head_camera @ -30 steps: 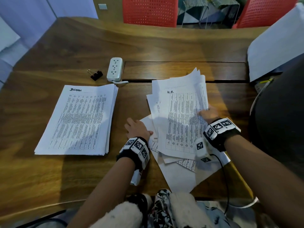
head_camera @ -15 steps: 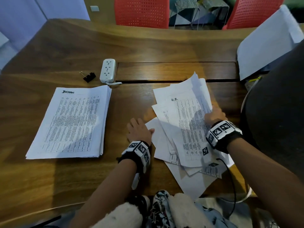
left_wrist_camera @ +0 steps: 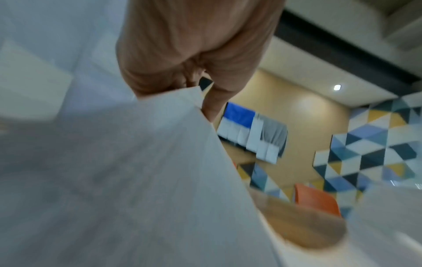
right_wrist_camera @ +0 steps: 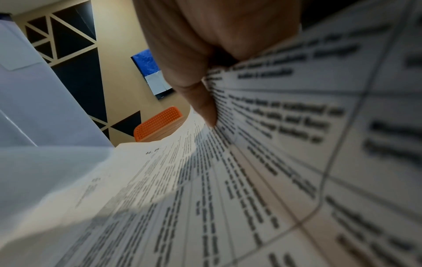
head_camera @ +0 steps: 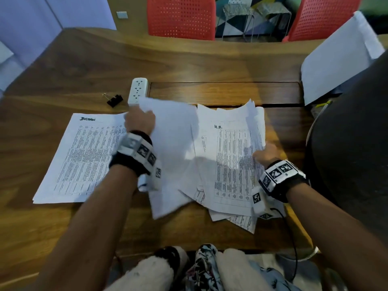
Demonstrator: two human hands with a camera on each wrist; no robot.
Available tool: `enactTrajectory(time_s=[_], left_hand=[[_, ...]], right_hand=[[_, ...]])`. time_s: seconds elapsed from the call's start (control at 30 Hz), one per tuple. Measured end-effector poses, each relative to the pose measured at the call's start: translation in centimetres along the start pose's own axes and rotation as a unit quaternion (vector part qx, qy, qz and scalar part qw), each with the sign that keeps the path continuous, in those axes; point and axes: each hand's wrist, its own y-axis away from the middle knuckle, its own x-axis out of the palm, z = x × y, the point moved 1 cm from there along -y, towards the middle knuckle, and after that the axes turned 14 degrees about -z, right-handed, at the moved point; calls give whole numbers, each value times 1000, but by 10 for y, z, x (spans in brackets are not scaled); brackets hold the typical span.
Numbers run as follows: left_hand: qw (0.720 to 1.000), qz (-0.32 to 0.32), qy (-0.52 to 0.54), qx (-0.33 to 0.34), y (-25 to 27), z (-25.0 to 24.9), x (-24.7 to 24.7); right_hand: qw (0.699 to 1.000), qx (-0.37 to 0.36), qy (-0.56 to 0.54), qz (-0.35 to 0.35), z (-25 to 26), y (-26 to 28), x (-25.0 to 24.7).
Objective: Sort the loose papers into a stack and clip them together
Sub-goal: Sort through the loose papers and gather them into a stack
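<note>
Head view shows the left hand [head_camera: 140,120] raised over the table [head_camera: 189,59], pinching a blank-faced sheet [head_camera: 174,156] by its far corner, so the sheet hangs between the neat stack [head_camera: 84,156] on the left and the loose pile [head_camera: 233,164] on the right. Left wrist view confirms it: thumb and fingers [left_wrist_camera: 214,101] are curled onto that corner, though blur hides how many sheets are caught. The right hand [head_camera: 265,153] rests on the pile's right edge; the right wrist view shows its fingers [right_wrist_camera: 203,106] curled under the lifted margin of the top printed pages, thumb on top. The clip [head_camera: 114,99] lies untouched at the far side, just beside the power strip [head_camera: 137,90]. Paper like this is light and limp: held by one corner, the sheet will likely sag and swing, and it could fold or catch air on the way over. A grip at mid-edge, or a second hand under it, would probably keep it flatter. Sheets slide easily over one another, so the pile looks apt to fan further unless it is pressed down. For squaring, both long edges seem the best hold; for clipping, a top corner or the top edge, once all edges are flush.
</note>
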Motion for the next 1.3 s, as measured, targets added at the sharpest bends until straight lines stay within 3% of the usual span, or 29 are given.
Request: enactTrajectory(time_s=[0.13, 0.2, 0.27, 0.37, 0.43, 0.53, 0.73, 0.83, 0.93, 1.0, 1.07, 1.13, 1.17, 1.23, 1.3], left_hand=[[988, -112, 28, 106, -23, -45, -53], [980, -121, 15, 159, -13, -69, -65], [977, -82, 5, 196, 7, -87, -58], [975, 55, 40, 210, 35, -90, -11], [973, 173, 73, 132, 55, -79, 28], [942, 316, 114, -22, 86, -55, 75], [859, 428, 223, -171, 108, -27, 108], [840, 481, 192, -161, 104, -20, 107], [850, 478, 166, -145, 98, -21, 97], [881, 444, 121, -108, 85, -17, 93], [946, 317, 33, -62, 61, -4, 91], [972, 217, -64, -56, 38, 17, 84], [970, 211, -103, -57, 31, 27, 80], [958, 260, -111, -35, 23, 41, 78], [950, 306, -9, -61, 22, 47, 79]], right_hand=[[994, 19, -104, 33, 4, -1, 11], [979, 28, -193, 61, 10, 4, 18], [959, 30, -269, 82, 19, 12, 21], [940, 27, -321, 112, 32, 25, 21], [935, 12, -334, 118, 34, 31, 23], [923, 7, -365, 118, 28, 35, 27], [886, 62, -414, 200, 1, 48, 24], [920, 1, -335, 204, -6, 44, 29], [960, -26, -253, 119, -10, 27, 44], [965, -26, -247, 88, -8, 17, 47], [965, -17, -254, 70, -7, 8, 43], [960, 2, -277, 36, -7, 0, 35], [958, 13, -287, 15, -6, -2, 31], [949, 26, -314, -9, -4, -5, 23], [960, 31, -278, -18, 0, -7, 19]])
